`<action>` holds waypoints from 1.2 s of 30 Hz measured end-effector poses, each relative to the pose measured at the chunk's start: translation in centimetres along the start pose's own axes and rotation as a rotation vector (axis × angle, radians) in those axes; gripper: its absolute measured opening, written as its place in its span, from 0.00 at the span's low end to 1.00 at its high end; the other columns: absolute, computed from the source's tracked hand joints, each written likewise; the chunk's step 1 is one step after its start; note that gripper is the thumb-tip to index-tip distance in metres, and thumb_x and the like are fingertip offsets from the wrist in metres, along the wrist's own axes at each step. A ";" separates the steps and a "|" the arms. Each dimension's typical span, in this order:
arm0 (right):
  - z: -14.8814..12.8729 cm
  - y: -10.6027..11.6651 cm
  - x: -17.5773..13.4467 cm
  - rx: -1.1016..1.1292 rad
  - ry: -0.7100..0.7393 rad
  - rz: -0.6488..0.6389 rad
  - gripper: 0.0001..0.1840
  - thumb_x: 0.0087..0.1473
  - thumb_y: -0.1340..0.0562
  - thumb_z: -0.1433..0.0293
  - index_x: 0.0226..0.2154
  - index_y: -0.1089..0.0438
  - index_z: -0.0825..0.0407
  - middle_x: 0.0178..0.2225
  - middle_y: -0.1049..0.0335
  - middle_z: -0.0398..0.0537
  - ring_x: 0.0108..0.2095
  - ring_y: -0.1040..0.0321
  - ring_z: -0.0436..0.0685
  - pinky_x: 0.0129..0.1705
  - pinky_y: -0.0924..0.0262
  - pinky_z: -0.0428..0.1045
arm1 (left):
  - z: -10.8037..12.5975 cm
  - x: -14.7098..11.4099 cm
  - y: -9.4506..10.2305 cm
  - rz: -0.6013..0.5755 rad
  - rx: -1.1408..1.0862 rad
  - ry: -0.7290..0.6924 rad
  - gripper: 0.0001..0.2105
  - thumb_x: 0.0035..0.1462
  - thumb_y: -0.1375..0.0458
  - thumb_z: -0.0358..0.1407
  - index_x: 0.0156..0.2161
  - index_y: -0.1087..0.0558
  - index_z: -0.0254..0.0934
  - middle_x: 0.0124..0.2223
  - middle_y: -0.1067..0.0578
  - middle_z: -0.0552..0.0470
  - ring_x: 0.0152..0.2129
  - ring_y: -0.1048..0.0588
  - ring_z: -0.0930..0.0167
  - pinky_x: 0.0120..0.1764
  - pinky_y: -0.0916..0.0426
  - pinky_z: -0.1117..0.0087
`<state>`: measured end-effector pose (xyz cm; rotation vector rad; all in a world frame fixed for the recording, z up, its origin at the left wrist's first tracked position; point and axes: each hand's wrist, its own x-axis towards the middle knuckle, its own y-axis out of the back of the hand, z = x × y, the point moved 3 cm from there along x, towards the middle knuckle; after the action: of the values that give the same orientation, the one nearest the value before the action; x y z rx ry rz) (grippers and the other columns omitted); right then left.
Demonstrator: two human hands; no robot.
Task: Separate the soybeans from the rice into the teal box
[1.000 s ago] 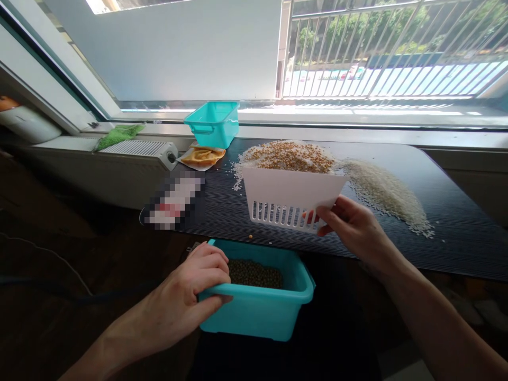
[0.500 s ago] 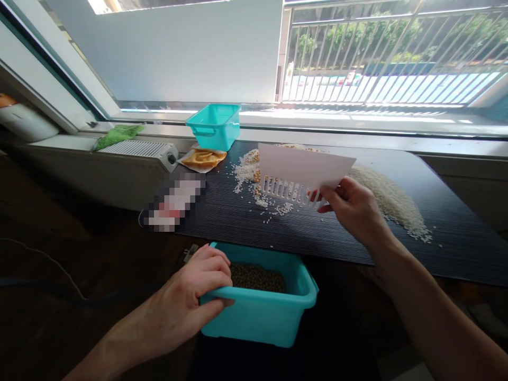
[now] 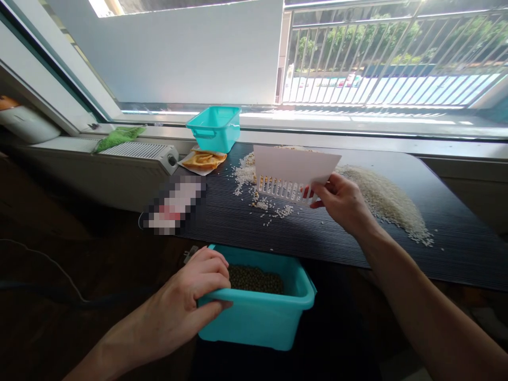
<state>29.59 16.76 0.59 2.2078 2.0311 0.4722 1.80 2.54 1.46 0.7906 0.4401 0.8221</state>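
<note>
My left hand (image 3: 206,291) is closed on the rim of a turquoise plastic bin (image 3: 254,320) just below the table's front edge. Small greenish-brown beans (image 3: 256,279) cover the bin's floor. Between the thumb and fingers of my right hand (image 3: 341,203) is a white slotted card (image 3: 296,165), held upright with its row of slots at the bottom. Behind and left of the card lies a pile of white rice mixed with yellow grains (image 3: 245,172), partly hidden by it. A larger heap of rice (image 3: 387,198) spreads to the right, beyond my right hand.
Another turquoise bin (image 3: 216,131) stands at the back of the dark table (image 3: 222,217), by the window. In front of it is a yellow-orange item on a white packet (image 3: 203,160). A blurred-out object (image 3: 174,203) sits at the left edge. A radiator (image 3: 130,151) bears a green cloth (image 3: 119,138).
My right hand has moved a little to the left with the slotted card. My left hand keeps its hold on the bin, which has barely shifted.
</note>
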 end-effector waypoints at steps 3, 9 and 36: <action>0.1 -0.5 0.5 0.005 -0.007 -0.022 0.03 0.51 0.40 0.71 0.30 0.32 0.54 0.28 0.28 0.47 0.27 0.31 0.50 0.25 0.31 0.45 | 0.1 0.0 0.1 0.012 0.002 0.003 0.07 0.59 0.46 0.23 0.34 0.31 0.37 0.39 0.29 0.52 0.44 0.33 0.69 0.56 0.40 0.64; -0.3 -0.5 0.1 0.056 -0.022 -0.108 0.07 0.51 0.38 0.66 0.30 0.31 0.54 0.28 0.28 0.47 0.28 0.30 0.50 0.25 0.32 0.44 | 0.0 -0.2 0.2 0.004 0.009 0.014 0.08 0.58 0.47 0.23 0.35 0.30 0.38 0.39 0.28 0.51 0.45 0.33 0.68 0.57 0.40 0.64; 0.1 -1.6 -0.3 0.085 -0.076 -0.165 0.08 0.49 0.37 0.66 0.32 0.29 0.54 0.28 0.27 0.47 0.28 0.30 0.51 0.23 0.33 0.44 | -0.2 -0.3 0.6 0.048 -0.019 0.034 0.08 0.57 0.46 0.22 0.33 0.29 0.37 0.39 0.27 0.50 0.43 0.31 0.68 0.49 0.35 0.68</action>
<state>28.05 16.63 0.01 2.0453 2.2072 0.2856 1.17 2.64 1.80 0.7731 0.4444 0.8838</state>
